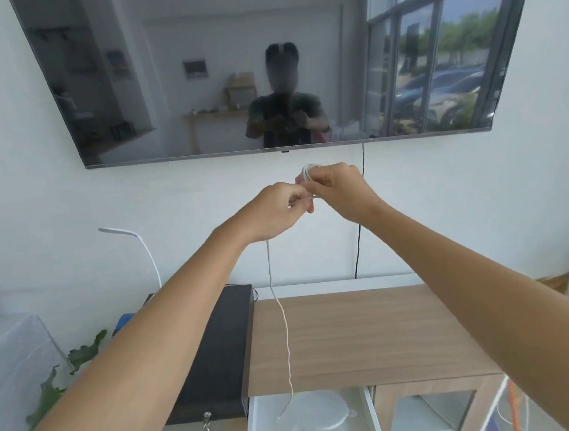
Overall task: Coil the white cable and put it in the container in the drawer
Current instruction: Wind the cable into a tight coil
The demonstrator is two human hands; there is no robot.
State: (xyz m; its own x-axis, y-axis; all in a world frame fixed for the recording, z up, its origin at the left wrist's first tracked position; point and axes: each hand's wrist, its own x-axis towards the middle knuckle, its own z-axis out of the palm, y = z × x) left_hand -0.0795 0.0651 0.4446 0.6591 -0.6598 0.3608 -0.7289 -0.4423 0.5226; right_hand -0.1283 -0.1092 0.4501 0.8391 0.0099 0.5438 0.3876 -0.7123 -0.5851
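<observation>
Both my hands are raised in front of the wall below the television. My right hand (339,190) grips a small bundle of loops of the white cable (308,173). My left hand (276,211) pinches the cable just beside it. The free end hangs down from my left hand over the wooden cabinet top and its tip dangles above the open white drawer (257,430). Inside the drawer lies a clear round container (323,414) with a lid.
A wooden cabinet top (372,334) lies below my hands, with a black box (219,351) to its left. A wall-mounted television (263,62) hangs above. A black cord (359,239) runs down the wall. A white lamp (130,239) and a plant (60,379) stand at left.
</observation>
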